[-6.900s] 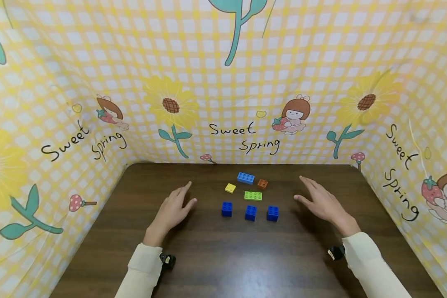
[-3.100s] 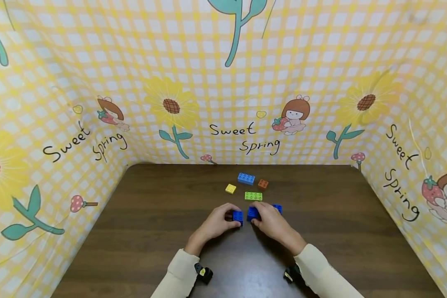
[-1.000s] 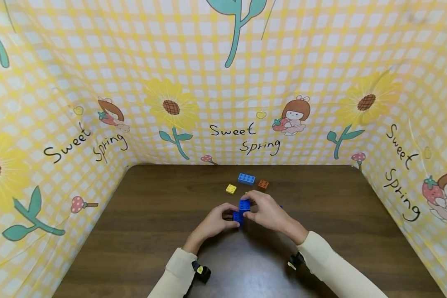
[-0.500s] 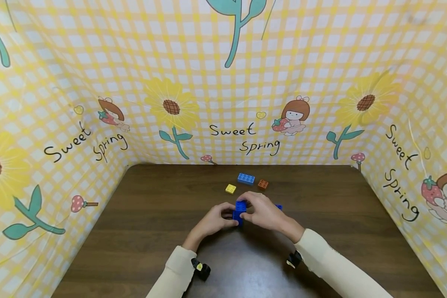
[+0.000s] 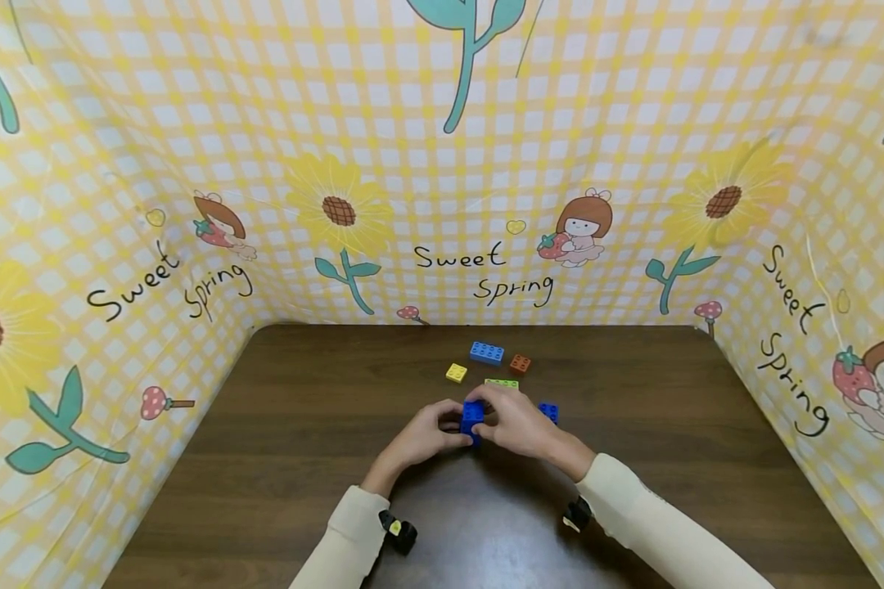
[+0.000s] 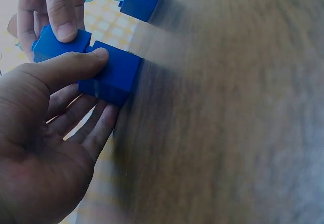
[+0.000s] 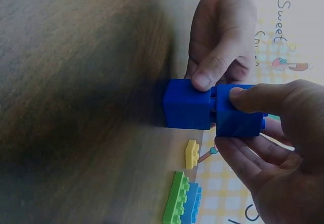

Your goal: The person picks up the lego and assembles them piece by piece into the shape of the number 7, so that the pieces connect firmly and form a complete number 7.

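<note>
— Where are the two blue bricks just now?

— Middle of the table (image 5: 280, 458), near the front. The left hand (image 5: 420, 435) pinches the lower blue brick (image 5: 469, 431), which sits on the wood, thumb on one side face and fingers on the other. The right hand (image 5: 519, 423) grips the upper blue brick (image 5: 475, 410), thumb and fingers curled round it, directly above the lower one.

— Are they seated?

— Not squarely, I think. From the right wrist, the upper brick (image 7: 239, 117) touches the lower one (image 7: 187, 104) but is shifted sideways, so one edge overhangs and a dark seam shows between them. The left wrist view shows the same step between the lower (image 6: 111, 72) and upper (image 6: 58, 42) bricks.

— So which way does the upper one lie from the hand holding the base?

— Straight up from it, and slightly off toward the right hand. Both bricks are square, so there's no long axis to line up; what counts is the sideways offset along the joint and the straight-down line through the studs.

— Which hand is nearer the joint?

— Both are on it. The right thumb (image 7: 263, 98) lies just above the seam, the left thumb (image 7: 215, 67) just below.

— Anything else close?

— A third blue brick (image 5: 548, 412) just beyond the right hand, apart from it. Farther back lie a green plate (image 5: 502, 383), a yellow piece (image 5: 456, 373), an orange piece (image 5: 519, 364) and a light-blue brick (image 5: 486, 352), all untouched.
</note>
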{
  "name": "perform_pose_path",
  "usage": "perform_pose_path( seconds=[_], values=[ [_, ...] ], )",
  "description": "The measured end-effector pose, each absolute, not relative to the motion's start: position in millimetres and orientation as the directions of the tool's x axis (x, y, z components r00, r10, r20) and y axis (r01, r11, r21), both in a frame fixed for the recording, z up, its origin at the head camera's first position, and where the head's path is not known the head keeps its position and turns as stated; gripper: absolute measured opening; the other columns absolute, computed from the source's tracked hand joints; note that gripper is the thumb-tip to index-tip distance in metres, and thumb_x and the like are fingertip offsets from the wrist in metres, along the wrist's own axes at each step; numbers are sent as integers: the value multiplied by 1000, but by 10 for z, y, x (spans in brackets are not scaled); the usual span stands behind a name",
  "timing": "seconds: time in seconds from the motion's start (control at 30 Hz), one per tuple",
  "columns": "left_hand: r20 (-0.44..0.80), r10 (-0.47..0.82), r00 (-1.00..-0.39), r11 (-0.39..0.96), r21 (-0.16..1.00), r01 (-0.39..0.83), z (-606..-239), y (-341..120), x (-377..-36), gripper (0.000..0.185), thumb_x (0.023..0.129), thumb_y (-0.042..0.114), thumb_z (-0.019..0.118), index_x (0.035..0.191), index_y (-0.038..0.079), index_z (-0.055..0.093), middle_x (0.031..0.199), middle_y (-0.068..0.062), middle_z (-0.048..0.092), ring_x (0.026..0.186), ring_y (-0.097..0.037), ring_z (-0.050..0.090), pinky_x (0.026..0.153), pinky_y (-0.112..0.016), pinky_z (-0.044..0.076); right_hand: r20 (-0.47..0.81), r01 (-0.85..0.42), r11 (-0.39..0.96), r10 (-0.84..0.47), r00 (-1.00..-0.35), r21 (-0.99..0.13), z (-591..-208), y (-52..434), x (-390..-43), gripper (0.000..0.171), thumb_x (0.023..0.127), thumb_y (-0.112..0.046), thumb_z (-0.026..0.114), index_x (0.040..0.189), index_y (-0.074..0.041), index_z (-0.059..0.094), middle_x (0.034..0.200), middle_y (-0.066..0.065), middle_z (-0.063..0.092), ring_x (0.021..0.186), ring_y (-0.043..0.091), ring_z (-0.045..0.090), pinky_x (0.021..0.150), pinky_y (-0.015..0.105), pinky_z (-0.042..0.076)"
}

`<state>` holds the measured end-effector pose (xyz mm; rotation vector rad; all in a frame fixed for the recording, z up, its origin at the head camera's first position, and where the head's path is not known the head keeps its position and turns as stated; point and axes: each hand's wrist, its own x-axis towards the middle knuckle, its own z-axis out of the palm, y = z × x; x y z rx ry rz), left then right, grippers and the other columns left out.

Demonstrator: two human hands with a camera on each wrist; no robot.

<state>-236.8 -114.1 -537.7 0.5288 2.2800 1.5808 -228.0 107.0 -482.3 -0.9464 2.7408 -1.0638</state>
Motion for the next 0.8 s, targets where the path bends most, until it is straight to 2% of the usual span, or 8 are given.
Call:
perform_pose_path(
  seconds=[0.47, 0.8],
  values=[
    [-50, 468, -882, 324, 938, 119, -5364, -1135, -2369, 37, 95, 12, 81, 130, 6, 69, 132, -13, 70, 128, -33, 68, 107, -45, 57, 176, -554, 589, -575, -799, -588, -4853, 1040, -2296, 35, 95, -12, 83, 126, -10, 67, 122, 4, 74, 113, 22, 73, 93, 39, 62],
    [-53, 473, -880, 317, 942, 113, -5366, -1138, -2360, 38, 96, 12, 81, 130, 5, 68, 133, -14, 70, 129, -34, 68, 107, -45, 57, 126, -506, 606, -557, -821, -614, -4835, 1036, -2310, 34, 94, -13, 83, 125, -11, 69, 121, 7, 76, 113, 24, 74, 92, 40, 63]
  ],
)
